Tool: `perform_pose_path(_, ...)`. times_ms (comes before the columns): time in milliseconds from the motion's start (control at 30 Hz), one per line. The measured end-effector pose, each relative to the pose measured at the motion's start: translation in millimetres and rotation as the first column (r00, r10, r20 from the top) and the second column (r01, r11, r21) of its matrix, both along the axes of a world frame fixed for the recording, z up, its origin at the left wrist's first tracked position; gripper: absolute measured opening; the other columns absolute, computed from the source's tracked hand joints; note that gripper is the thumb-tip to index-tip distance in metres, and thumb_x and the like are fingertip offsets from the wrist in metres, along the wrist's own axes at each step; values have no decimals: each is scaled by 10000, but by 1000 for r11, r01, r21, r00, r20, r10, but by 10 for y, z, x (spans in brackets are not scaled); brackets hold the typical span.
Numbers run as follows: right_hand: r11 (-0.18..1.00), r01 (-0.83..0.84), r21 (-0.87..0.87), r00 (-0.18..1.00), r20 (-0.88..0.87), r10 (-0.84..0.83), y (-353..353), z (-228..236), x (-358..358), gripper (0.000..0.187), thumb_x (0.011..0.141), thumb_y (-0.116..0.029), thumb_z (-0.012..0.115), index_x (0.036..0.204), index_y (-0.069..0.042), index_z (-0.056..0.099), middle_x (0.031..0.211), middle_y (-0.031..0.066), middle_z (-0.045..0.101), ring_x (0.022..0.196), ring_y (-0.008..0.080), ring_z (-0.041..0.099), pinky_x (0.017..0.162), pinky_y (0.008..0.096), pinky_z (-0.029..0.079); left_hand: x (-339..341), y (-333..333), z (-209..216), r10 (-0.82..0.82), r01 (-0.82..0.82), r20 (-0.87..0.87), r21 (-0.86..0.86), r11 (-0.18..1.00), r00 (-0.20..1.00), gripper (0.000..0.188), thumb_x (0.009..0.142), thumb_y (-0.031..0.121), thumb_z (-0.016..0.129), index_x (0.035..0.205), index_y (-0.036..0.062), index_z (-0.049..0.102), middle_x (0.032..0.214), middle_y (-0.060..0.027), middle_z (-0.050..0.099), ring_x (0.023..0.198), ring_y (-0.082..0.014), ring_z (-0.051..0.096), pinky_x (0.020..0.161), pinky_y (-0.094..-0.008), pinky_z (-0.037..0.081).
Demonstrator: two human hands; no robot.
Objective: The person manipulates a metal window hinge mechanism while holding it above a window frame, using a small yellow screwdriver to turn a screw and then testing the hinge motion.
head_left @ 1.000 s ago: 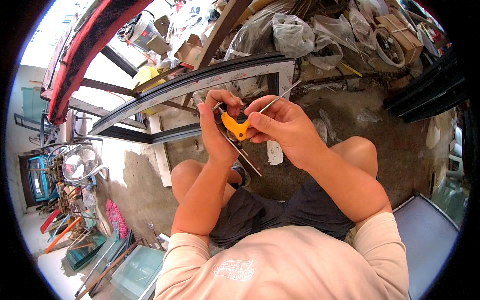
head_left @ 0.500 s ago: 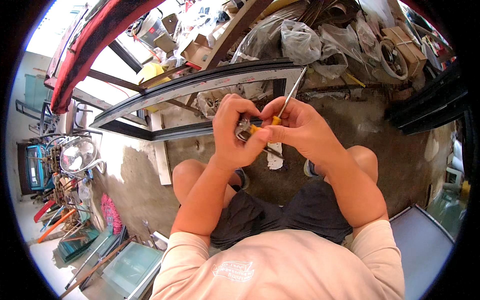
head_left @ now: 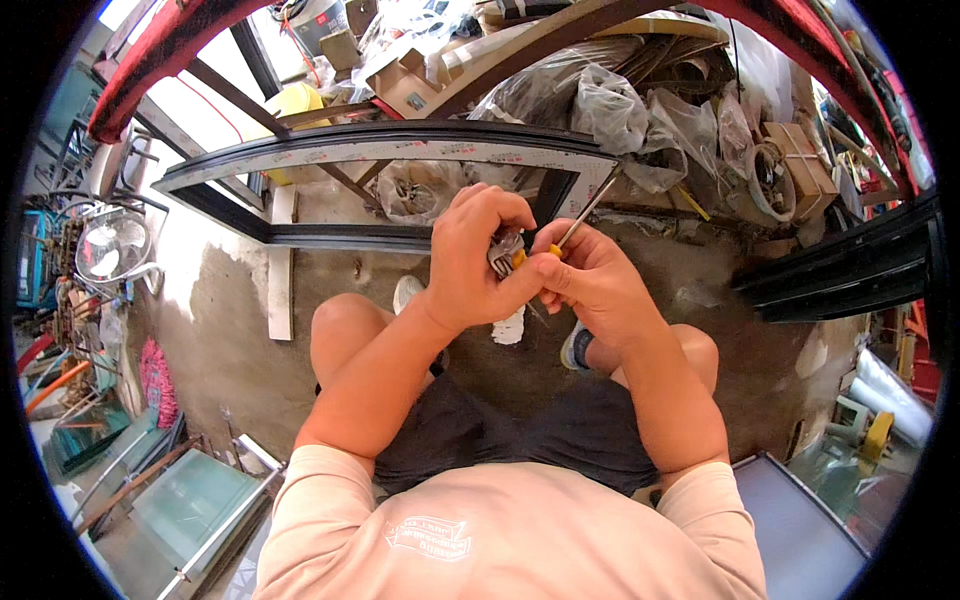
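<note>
In front of my lap, my two hands meet. My right hand (head_left: 590, 272) pinches a screwdriver by its yellow handle (head_left: 554, 251), and its long steel shaft (head_left: 592, 212) points up and to the right. My left hand (head_left: 478, 262) curls around silvery metal pieces (head_left: 504, 256), whose exact kind I cannot make out. A thin dark tip pokes out below the fingers. Just beyond the hands lies a black window frame (head_left: 350, 238), with a pale printed strip along its far inner side; the screwdriver's tip appears over its right corner.
Plastic bags (head_left: 610, 110), a cardboard box (head_left: 405, 85) and a tied carton (head_left: 800, 170) crowd the far side. Black profiles (head_left: 840, 265) jut in from the right. A fan (head_left: 113, 248) and glass panes (head_left: 190, 500) stand left. A grey panel (head_left: 800, 525) lies near right.
The view has shifted, so the frame and floor items appear further left. Both hands keep their grip; the metal pieces in my left hand show more clearly.
</note>
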State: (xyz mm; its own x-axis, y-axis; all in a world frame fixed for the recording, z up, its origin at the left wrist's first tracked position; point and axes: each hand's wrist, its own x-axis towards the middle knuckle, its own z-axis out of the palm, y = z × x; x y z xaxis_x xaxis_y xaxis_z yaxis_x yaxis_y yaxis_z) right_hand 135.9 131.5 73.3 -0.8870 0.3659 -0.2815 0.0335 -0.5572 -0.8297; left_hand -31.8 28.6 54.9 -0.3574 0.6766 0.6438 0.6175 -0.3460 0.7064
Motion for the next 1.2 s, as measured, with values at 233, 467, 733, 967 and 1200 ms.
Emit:
perform_pose_path(233,999,22,35,1000,15,-23,7,-18,-15,337,992,-215,792,1231,-23,651,979,36,703,809,100,687,715,249,568,-66,-34,33,-49,78,184,-157,984,982,245,884,206,744,893,6,603,782,-66,606,710,-144,560,662,-310,463)
perform_pose_path(467,987,8,162,999,50,-17,-14,-43,-25,341,995,-184,785,1243,1,641,1005,49,716,859,115,697,766,268,584,-126,-43,84,-81,109,157,-181,977,984,207,849,143,731,818,-10,594,744,-96,592,677,-197,566,635,-340,445)
perform_pose_path(733,798,-175,577,937,346,-45,12,-109,9,359,904,-298,872,1069,-18,720,893,54,722,793,101,657,683,282,514,-189,-37,68,-76,85,58,-158,984,995,191,803,88,732,767,-1,567,717,-117,544,665,-280,542,619,-382,417)
perform_pose_path(967,13,62,998,974,-58,-220,-19,132,-83,464,783,-395,897,1060,-62,730,1007,84,709,1009,284,670,880,440,524,-177,-33,73,-83,76,-37,-165,983,996,186,788,104,741,758,27,575,713,-114,518,694,-307,528,648,-404,422)
perform_pose_path(1200,-129,-140,982,986,127,-104,23,66,9,366,807,-375,849,1025,-100,745,989,62,705,1061,287,653,977,484,452,-162,-26,54,-164,125,-228,-174,977,960,177,751,146,760,805,70,609,735,-96,554,737,-332,572,710,-427,467)
